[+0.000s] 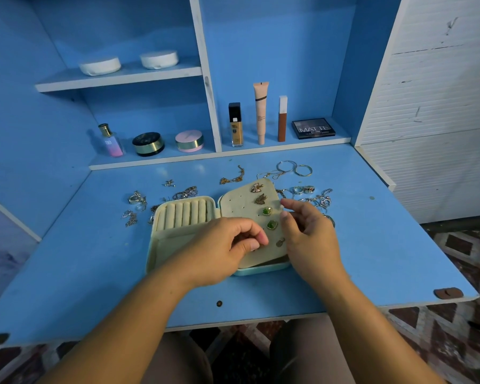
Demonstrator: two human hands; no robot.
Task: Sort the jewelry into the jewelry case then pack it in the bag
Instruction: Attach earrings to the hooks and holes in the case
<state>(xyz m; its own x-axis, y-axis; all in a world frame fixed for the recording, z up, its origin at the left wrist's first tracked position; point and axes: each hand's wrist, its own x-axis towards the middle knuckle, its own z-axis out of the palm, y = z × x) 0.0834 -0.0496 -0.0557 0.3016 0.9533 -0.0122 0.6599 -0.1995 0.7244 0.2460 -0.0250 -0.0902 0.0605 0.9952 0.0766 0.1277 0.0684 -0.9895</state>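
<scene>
The open jewelry case (183,217) lies mid-desk (94,259), partly under both hands. The left hand (219,250) curls over its earring panel (241,206), thumb against forefinger; what it pinches, if anything, is too small to tell. The right hand (305,234), at the panel's 3 o'clock edge, has thumb and forefinger nearly meeting; its grip is unclear. Loose jewelry (135,199) rings the case from 9 to 3 o'clock. Cosmetics (235,126) stand on the shelf (178,157) at 12 o'clock.

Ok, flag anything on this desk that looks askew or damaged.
The earring panel lies skewed, turned at an angle over the right half of the jewelry case. Loose jewelry is strewn around it.
</scene>
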